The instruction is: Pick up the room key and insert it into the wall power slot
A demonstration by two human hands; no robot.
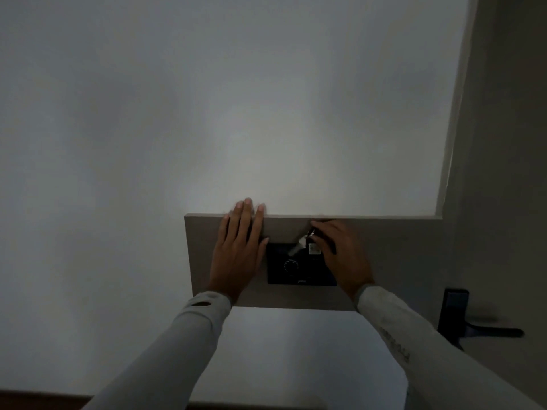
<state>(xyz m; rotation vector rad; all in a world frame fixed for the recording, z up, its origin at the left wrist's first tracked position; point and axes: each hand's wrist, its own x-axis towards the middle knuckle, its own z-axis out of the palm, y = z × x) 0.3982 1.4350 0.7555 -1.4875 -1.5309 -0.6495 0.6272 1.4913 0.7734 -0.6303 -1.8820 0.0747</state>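
Observation:
A black wall power slot unit with a faint round dial sits on a grey-brown wall panel. My right hand is closed on the room key, a pale tag with a small ring and a white label, and holds it slanted at the unit's top edge. The key's lower tip touches or sits just above the top of the unit; I cannot tell if it is inside. My left hand lies flat on the panel just left of the unit, fingers spread, fingertips over the panel's top edge.
The room is dim. A white wall surrounds the panel. To the right is a door with a dark lock plate and lever handle. A dark strip runs along the bottom left.

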